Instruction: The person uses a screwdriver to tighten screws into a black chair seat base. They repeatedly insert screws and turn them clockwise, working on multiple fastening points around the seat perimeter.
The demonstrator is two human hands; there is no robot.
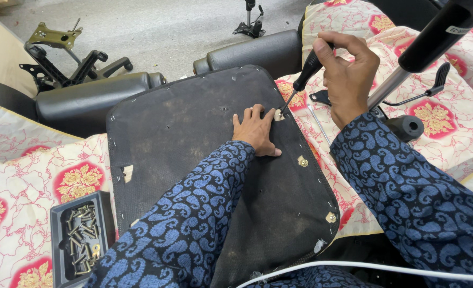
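Right hand (pixel 348 74) grips screwdriver (pixel 302 80); left hand (pixel 255 130) flat on seat panel (pixel 194 138).

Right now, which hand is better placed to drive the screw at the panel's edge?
Probably the right hand: it grips the screwdriver, whose tip sits at the light patch on the panel. The left hand lies flat on the panel beside the tip.

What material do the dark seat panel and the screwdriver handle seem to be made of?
Seat panel: likely a rigid board covered with black fabric, matte and dusty; staples run along its edge. Screwdriver handle, gripped by the right hand: probably black plastic or rubber with a slight sheen. The left hand presses on the panel.
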